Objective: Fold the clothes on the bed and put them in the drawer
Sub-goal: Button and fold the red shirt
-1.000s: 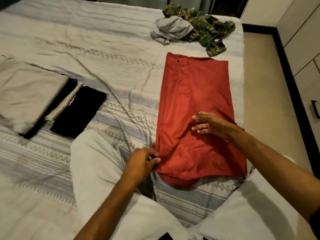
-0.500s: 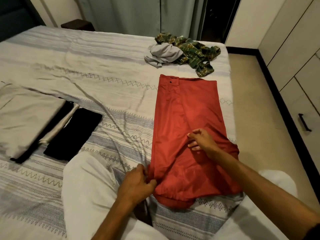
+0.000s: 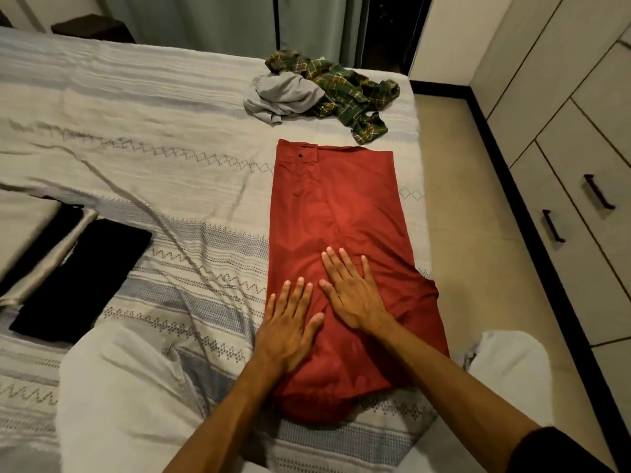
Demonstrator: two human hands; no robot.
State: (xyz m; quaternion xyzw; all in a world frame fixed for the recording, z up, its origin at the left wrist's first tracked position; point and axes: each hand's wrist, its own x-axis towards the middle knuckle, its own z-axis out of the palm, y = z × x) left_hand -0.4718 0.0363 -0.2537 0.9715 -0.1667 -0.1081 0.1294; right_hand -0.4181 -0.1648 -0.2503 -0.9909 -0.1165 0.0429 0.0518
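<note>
A pair of red trousers [image 3: 336, 206] lies folded lengthwise on the bed [image 3: 136, 131], waistband and button at the far end. My left hand [image 3: 290, 322] lies flat on its near left part with fingers straight. My right hand [image 3: 351, 291] presses flat on the cloth just beside it, fingers spread. Further back a crumpled grey garment [image 3: 283, 97] and a green plaid shirt [image 3: 345, 87] lie in a heap. At the left sit folded clothes: a black piece [image 3: 85, 278] and a beige stack [image 3: 24, 230].
My knees in white trousers [image 3: 119, 387] rest on the bed on both sides of the red trousers. The bed's right edge runs along a strip of floor [image 3: 478, 233]. Drawers with dark handles [image 3: 553, 227] stand along the right wall. Curtains hang behind the bed.
My left hand has let go of the trousers' left edge and now lies flat on them. My right hand has opened and flattened. The cloth lies smoother.
</note>
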